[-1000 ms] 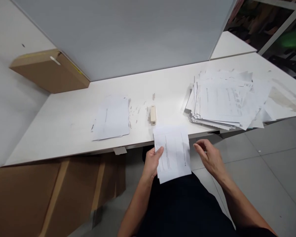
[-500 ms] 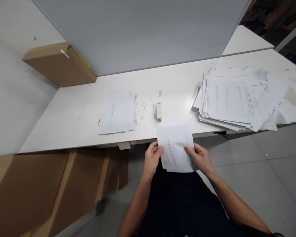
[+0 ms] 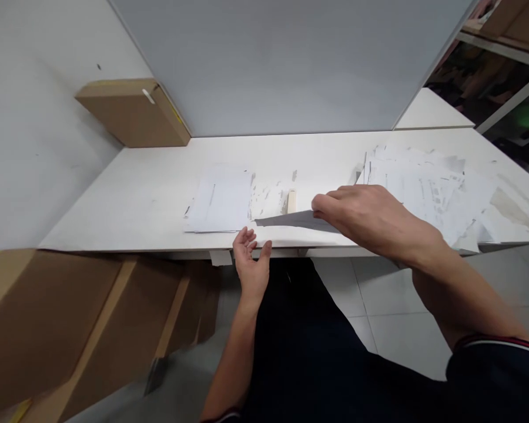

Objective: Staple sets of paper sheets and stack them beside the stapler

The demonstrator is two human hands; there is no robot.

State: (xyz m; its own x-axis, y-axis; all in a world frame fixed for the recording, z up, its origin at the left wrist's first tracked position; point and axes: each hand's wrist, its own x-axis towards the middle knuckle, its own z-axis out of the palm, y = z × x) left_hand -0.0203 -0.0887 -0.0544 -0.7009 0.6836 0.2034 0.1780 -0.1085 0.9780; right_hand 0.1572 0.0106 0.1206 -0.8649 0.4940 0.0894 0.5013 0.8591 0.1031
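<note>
My right hand (image 3: 361,214) is closed on the edge of some paper sheets (image 3: 297,220), raised over the desk's front edge and seen nearly edge-on. My left hand (image 3: 252,261) is open, fingers apart, just off the sheets' left end and below a neat paper stack (image 3: 223,200). Behind the held sheets lies a small cream stapler (image 3: 291,201), its near end hidden by them. To the right, a large untidy pile of printed papers (image 3: 423,182) is partly covered by my right hand and forearm.
A cardboard box (image 3: 134,111) stands at the back left of the white desk (image 3: 154,200), against the wall. A grey panel (image 3: 291,70) rises along the back. Large cardboard boxes (image 3: 48,329) are below the desk on the left. Dark shelving (image 3: 485,76) is at far right.
My right hand has lifted and turned the sheets from flat to nearly edge-on, over the desk edge. My left hand has let go and moved left, its fingers spread.
</note>
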